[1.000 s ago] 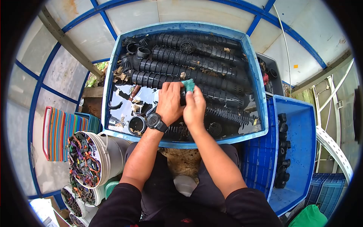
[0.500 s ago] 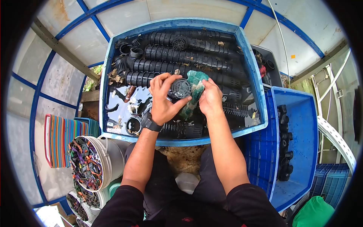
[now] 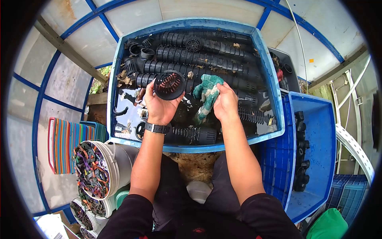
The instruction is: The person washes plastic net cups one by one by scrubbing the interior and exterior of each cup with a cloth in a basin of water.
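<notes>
My left hand (image 3: 162, 108) grips a round black slotted cup (image 3: 169, 85), its open side tilted up toward me and its slots showing. In my right hand (image 3: 225, 102) is a wet green cloth (image 3: 209, 91), bunched at the top with an end hanging down. Both hands are over a blue tub (image 3: 112, 91) of dark water. Black ribbed pipes (image 3: 187, 55) lie in rows in the tub, with black rings and bits of debris among them. A round black grate (image 3: 193, 44) sits on a pipe near the back.
A blue crate (image 3: 314, 159) with black fittings (image 3: 301, 151) stands at the right, beside a grey bin (image 3: 292, 81). At the left are white buckets (image 3: 123, 165) of coloured scraps and a stack of coloured trays (image 3: 65, 145). A green bag (image 3: 329, 225) lies at lower right.
The black cup has been turned so its open side shows, and it has moved left, away from the cloth. My hands are farther apart, and the cloth now hangs more bunched.
</notes>
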Demonstrator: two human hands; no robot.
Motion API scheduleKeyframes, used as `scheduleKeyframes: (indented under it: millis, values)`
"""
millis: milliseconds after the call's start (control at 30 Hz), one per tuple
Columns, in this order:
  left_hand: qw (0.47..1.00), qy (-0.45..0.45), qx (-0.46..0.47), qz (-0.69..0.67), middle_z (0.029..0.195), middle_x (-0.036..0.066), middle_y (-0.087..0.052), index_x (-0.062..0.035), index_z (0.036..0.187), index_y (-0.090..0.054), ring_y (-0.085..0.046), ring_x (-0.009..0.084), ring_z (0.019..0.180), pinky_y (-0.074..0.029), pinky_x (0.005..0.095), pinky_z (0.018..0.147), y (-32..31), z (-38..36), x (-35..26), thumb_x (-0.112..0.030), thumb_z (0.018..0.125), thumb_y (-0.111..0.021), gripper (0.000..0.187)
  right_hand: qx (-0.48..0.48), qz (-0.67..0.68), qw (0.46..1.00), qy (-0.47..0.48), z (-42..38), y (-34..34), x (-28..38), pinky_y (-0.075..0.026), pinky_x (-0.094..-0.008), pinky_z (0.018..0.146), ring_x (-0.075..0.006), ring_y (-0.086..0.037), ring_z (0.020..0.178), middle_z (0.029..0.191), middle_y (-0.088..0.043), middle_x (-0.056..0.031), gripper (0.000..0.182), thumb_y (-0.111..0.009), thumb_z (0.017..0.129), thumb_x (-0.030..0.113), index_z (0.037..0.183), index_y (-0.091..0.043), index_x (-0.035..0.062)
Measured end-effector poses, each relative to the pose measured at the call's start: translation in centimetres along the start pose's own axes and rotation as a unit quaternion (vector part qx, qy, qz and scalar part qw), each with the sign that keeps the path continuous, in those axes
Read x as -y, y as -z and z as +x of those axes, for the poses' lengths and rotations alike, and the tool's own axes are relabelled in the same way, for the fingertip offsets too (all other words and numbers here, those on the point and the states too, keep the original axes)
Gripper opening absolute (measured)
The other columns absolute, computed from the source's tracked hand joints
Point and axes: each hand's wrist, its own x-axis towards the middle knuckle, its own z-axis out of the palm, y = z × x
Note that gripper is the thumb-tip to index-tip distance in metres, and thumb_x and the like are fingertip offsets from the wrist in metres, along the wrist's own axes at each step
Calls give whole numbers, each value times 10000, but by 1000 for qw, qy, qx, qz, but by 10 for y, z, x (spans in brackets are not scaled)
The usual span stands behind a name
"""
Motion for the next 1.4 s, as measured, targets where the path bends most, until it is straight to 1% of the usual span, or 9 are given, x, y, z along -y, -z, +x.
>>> scheduleKeyframes:
  millis: [333, 567, 667, 867, 967, 1000, 1100, 1300, 1400]
  values:
    - [998, -16, -31, 48, 1237, 142, -624, 0, 1346, -535, -606, 275, 1067, -484, 391, 890, -8, -1, 1, -493, 929, -423, 655, -8, 2, 1000, 14, -5, -4, -1, -531, -336, 845, -204, -667, 930, 1048, -681, -113, 234, -433, 986, 29, 1146, -598, -18]
    - [954, -125, -36, 271, 1162, 72, -611, -57, 1346, -490, -605, 178, 1058, -513, 393, 904, -1, 8, 15, -194, 957, -535, 415, 121, -114, 971, 173, -30, -23, -18, -487, -254, 819, -89, -622, 909, 1037, -676, -58, 233, -515, 940, 2, 1157, -595, -21]
    - [944, -123, -39, 305, 1143, 73, -611, -53, 1353, -485, -617, 159, 1020, -551, 368, 841, -10, 7, 21, -212, 965, -584, 431, 216, -221, 933, 187, -40, -29, -20, -473, -247, 845, -80, -594, 973, 1047, -663, -45, 354, -635, 900, 29, 1242, -581, -43]
    - [900, -69, -114, 415, 1094, 55, -594, -33, 1188, -524, -623, 118, 909, -564, 305, 766, -3, 9, 22, -304, 942, -701, 406, 136, -341, 904, 218, -28, -23, -13, -499, -248, 756, -77, -627, 824, 902, -705, -52, 212, -647, 940, 95, 1093, -670, -50]
    - [578, -335, 17, 744, 1159, 149, -568, -5, 1280, -518, -627, 285, 954, -524, 375, 842, -11, 6, 25, -290, 811, -808, 621, 88, -360, 900, 229, -23, -26, -9, -488, -235, 703, -48, -601, 769, 847, -711, -42, 225, -640, 970, 160, 1045, -694, -46]
    - [589, -297, 64, 749, 1186, 189, -555, -19, 1339, -503, -577, 316, 1100, -466, 395, 945, -30, -5, 23, -257, 774, -818, 689, 78, -292, 933, 195, -17, -24, -14, -484, -230, 698, -39, -590, 760, 838, -706, -33, 232, -647, 970, 171, 1043, -695, -44]
    - [562, -269, 43, 781, 1064, 185, -637, 1, 1191, -587, -645, 308, 980, -505, 374, 846, -23, -1, 24, -279, 788, -816, 542, 59, -229, 957, 167, -10, -18, -20, -451, -242, 619, -24, -535, 674, 739, -666, 5, 285, -659, 975, 248, 945, -695, -33]
    - [635, -243, -33, 733, 833, 116, -697, 41, 1034, -628, -673, 201, 760, -526, 330, 685, -13, 3, 39, -271, 823, -810, 418, -84, -520, 798, 293, -11, -21, -16, -380, -380, 522, -124, -411, 525, 504, -460, -71, 556, -636, 964, 427, 669, -559, -38]
    - [673, -241, -30, 699, 794, 108, -689, 18, 1036, -635, -665, 221, 662, -526, 354, 639, -3, 6, 43, -383, 859, -773, 460, -138, -504, 802, 291, -17, -26, -15, -362, -358, 512, -111, -413, 518, 504, -471, -34, 586, -621, 979, 425, 595, -508, -2]
